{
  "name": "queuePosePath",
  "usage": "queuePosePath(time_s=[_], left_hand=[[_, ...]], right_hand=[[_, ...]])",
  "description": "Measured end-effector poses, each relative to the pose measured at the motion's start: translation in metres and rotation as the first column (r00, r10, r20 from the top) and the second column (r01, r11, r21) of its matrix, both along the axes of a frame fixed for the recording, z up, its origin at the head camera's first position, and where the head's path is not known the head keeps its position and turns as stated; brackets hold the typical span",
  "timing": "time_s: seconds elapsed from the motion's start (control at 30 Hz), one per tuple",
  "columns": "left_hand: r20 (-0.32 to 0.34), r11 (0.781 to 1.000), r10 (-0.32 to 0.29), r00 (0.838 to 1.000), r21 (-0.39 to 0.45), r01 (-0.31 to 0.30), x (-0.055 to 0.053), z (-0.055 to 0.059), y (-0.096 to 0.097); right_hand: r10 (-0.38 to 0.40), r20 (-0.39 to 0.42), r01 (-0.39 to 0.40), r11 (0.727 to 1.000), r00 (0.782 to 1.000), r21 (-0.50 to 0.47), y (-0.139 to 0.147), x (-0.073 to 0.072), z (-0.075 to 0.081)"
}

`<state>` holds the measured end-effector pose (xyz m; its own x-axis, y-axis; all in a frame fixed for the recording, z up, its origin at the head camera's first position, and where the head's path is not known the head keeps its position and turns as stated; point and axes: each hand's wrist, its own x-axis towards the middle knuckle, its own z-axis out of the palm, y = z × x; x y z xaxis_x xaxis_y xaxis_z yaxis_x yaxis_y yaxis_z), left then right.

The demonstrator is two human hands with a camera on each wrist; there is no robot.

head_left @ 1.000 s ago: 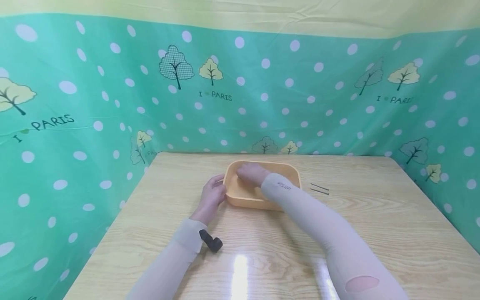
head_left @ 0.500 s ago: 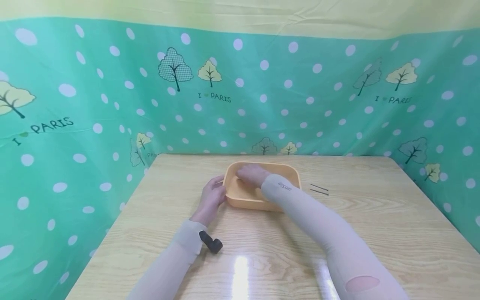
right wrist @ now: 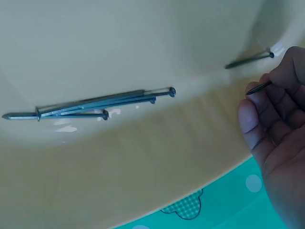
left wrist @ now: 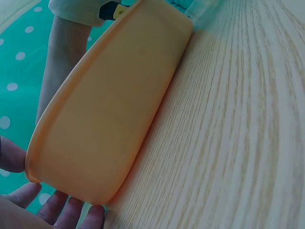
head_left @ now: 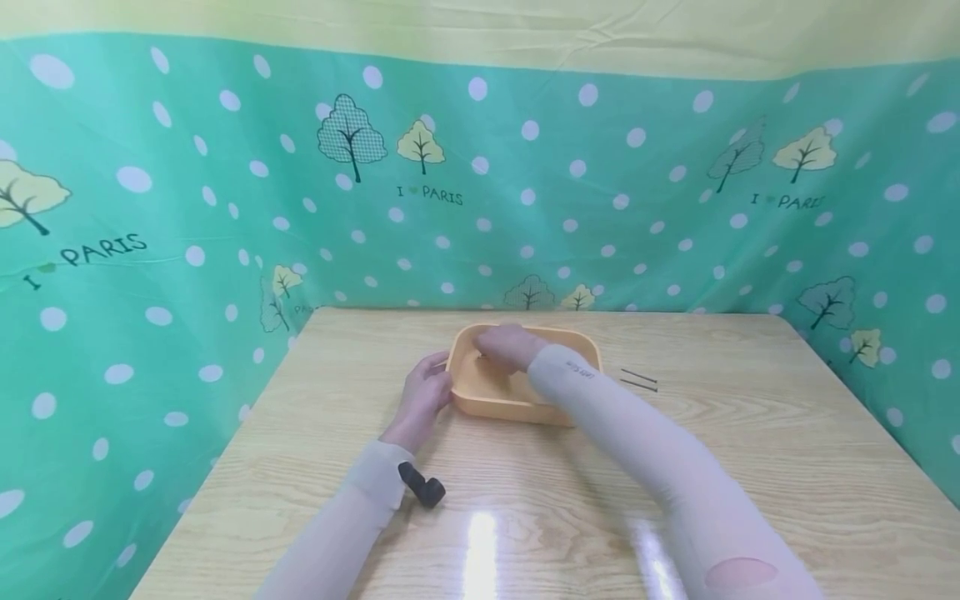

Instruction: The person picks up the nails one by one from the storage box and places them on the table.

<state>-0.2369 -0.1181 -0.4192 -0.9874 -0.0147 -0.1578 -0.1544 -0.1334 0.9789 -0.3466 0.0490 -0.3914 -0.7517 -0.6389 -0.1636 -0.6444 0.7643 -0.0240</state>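
Near the far edge of the table (head_left: 712,458), my right hand (head_left: 510,346) pinches one nail (right wrist: 258,88) inside the orange tray (head_left: 517,410), fingertips likely suiting its thinness; loose nails (right wrist: 97,102) lie along the bottom. My left hand (head_left: 423,392) rests relaxed against the tray's left end, probably steadying it. Two parallel nails (head_left: 639,385) lie rightward. The woodgrain shines; a dotted green curtain (head_left: 465,242) hangs behind.

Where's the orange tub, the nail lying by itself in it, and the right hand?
Orange tub (left wrist: 109,102), left wrist view: outer wall.
Lone nail (right wrist: 248,61), right wrist view: mid-shaft.
Right hand (right wrist: 285,150), right wrist view: the palm.
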Motion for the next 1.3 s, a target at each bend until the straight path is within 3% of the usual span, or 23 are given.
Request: queuePosePath(time_s=[0.17,0.33,0.63,1.0,1.13,1.3], left_hand=[[-0.01,1.0,0.005,1.0,0.003,-0.005,0.0,0.0,0.0],[-0.006,1.0,0.017,1.0,0.015,-0.017,-0.001,-0.002,0.0],[0.0,1.0,0.031,1.0,-0.007,-0.031,0.001,0.0,0.002],[-0.013,1.0,0.012,1.0,0.002,-0.012,0.001,0.0,0.001],[-0.014,1.0,0.016,1.0,-0.009,-0.016,0.001,0.0,0.002],[-0.008,1.0,0.024,1.0,-0.016,-0.024,0.002,0.001,0.002]], right_hand=[[0.055,-0.067,-0.052,0.997,0.996,0.048,-0.001,0.003,0.009],[0.051,-0.067,-0.049,0.998,0.996,0.036,0.003,0.009,0.019],[0.029,-0.001,-0.029,0.999,1.0,-0.044,0.012,0.023,0.039],[-0.017,0.012,0.018,0.995,1.0,-0.095,0.039,0.034,0.049],[-0.01,0.004,0.011,0.993,1.0,-0.116,0.048,0.043,0.055],[0.029,-0.063,-0.036,0.994,0.998,-0.101,0.057,0.056,0.059]])
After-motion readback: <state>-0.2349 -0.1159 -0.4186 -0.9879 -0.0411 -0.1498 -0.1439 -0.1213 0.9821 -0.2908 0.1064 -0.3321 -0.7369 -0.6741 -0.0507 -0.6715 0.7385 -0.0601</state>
